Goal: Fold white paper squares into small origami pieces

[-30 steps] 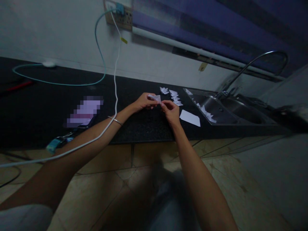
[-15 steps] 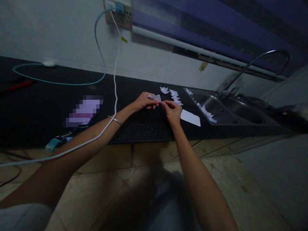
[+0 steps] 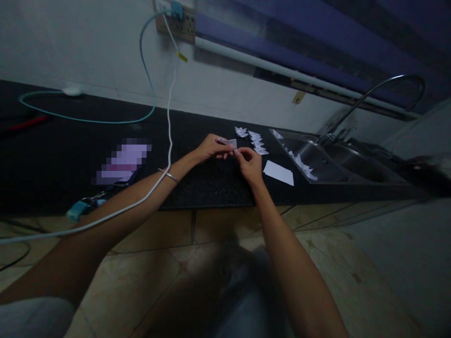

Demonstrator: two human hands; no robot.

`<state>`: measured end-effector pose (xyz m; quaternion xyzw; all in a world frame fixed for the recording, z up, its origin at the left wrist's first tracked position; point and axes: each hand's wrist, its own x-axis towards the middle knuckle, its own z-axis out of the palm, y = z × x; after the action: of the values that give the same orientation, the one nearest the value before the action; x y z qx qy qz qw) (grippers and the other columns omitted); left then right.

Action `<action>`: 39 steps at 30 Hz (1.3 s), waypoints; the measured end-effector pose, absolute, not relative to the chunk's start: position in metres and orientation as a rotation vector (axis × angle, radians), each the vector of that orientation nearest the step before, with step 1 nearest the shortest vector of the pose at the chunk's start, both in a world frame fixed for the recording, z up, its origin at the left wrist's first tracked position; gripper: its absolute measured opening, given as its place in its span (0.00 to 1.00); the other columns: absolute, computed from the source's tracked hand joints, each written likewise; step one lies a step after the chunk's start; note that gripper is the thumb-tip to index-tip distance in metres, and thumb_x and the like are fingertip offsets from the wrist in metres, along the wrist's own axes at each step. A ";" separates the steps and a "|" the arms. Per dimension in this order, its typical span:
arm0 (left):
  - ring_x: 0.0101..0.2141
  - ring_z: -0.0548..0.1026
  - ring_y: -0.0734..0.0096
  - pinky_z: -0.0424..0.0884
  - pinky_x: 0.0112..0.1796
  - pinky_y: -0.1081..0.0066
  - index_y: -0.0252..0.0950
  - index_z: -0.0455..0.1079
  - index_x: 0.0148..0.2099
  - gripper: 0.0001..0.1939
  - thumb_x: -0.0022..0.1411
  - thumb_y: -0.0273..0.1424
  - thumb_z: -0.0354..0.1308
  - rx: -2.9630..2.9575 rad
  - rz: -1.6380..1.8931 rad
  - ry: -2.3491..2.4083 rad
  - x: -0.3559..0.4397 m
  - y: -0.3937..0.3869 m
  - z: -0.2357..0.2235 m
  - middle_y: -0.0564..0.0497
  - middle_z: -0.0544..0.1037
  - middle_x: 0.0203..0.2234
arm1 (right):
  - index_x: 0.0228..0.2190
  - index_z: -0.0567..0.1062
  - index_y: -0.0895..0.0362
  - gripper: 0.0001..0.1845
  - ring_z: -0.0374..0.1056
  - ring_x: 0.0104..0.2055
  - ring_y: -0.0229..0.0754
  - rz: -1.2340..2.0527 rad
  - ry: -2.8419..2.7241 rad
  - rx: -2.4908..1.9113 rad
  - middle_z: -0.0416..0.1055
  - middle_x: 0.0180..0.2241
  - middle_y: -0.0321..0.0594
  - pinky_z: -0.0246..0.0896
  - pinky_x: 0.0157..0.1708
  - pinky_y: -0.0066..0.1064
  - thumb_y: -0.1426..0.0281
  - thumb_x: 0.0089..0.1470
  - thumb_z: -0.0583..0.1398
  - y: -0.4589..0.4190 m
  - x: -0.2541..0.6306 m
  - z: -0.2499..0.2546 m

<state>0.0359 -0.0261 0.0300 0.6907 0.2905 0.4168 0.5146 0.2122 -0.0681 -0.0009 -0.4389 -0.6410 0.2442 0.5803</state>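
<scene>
Above the black counter, a small folded piece of white paper is pinched in my left hand. My right hand has its thumb and finger closed on the lower right corner of the same paper. Just beyond my hands stand folded white paper pieces in a small cluster and a longer row. A stack of flat white paper lies to the right of my right hand. More folded pieces rest along the left edge of the sink.
A steel sink with a curved faucet is at the right. A white cable hangs across my left forearm. On the left lie a phone with a blurred screen, a teal cable and a red-handled object.
My right hand has shifted slightly left, its fingers drawn in closer to the paper's corner. The flat paper stack shows a little more. My left hand stays almost still.
</scene>
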 end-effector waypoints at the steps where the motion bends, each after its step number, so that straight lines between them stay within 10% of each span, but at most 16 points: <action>1: 0.19 0.66 0.80 0.59 0.20 0.74 0.33 0.77 0.30 0.14 0.56 0.40 0.69 1.656 0.991 0.687 0.037 -0.025 0.029 0.50 0.74 0.19 | 0.29 0.77 0.55 0.14 0.72 0.35 0.43 0.548 -1.522 -1.040 0.78 0.31 0.39 0.68 0.40 0.37 0.57 0.55 0.64 -0.067 0.213 -0.002; 9: 0.19 0.66 0.81 0.57 0.18 0.74 0.35 0.74 0.34 0.19 0.64 0.47 0.62 1.586 0.942 0.615 0.044 -0.022 0.023 0.49 0.75 0.25 | 0.27 0.72 0.52 0.06 0.69 0.33 0.43 0.228 -1.435 -1.185 0.73 0.29 0.38 0.65 0.41 0.37 0.67 0.55 0.61 -0.064 0.221 -0.005; 21: 0.27 0.72 0.78 0.66 0.23 0.79 0.32 0.69 0.39 0.09 0.71 0.32 0.55 1.472 1.024 0.809 0.050 -0.023 0.026 0.51 0.72 0.30 | 0.31 0.81 0.53 0.08 0.75 0.37 0.45 0.463 -1.650 -1.097 0.80 0.33 0.39 0.69 0.43 0.39 0.62 0.55 0.64 -0.070 0.211 -0.002; 39: 0.23 0.63 0.71 0.61 0.28 0.71 0.37 0.71 0.31 0.31 0.74 0.49 0.37 1.935 0.850 0.655 0.046 -0.021 0.018 0.50 0.69 0.22 | 0.33 0.79 0.54 0.24 0.70 0.29 0.38 0.868 -1.287 -1.072 0.78 0.30 0.39 0.67 0.30 0.31 0.48 0.45 0.68 -0.060 0.223 -0.007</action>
<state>0.0459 -0.0215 0.0184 0.7819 0.2647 0.3436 0.4479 0.2225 -0.0599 -0.0073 -0.4599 -0.5521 0.3724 0.5873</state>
